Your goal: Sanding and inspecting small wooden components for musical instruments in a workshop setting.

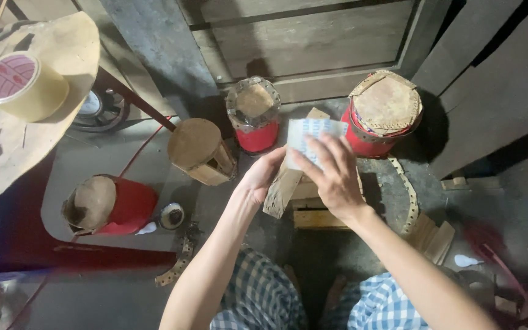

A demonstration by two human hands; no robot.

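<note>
Head view, looking down over a person's knees in checked cloth at the bottom of the frame. At the upper left a roll of tape (24, 84) with a red-patterned core lies on a pale curved board (62, 49). Below it, at the lower left, a red drum (112, 206) lies tipped on its side, its brown skin facing left, and a small round dark cap (172, 215) sits just beside it on the floor. A little right and higher, a bare wooden drum shell (201, 151) stands tilted. Behind that, near the top centre, a small red drum (253, 114) stands upright with a perforated strip round its head.

In the middle of the frame the left hand (261, 177) is curled round the upper part of a pale wooden block (281, 192), fingers partly closed on its edge. The right hand (332, 174) is held flat with fingers spread, pressing against a whitish sheet with blue print (305, 133) that stands against the top of the same block; the thumb is hidden, so I cannot tell if it pinches the sheet. The block leans over a low wooden crate (313, 217) on the floor.

To the right, a bigger red drum (381, 113) stands upright with a rough brown skin. A perforated strip (406, 186) curls down the floor from it, and scraps of wood (432, 235) lie near its end.
</note>
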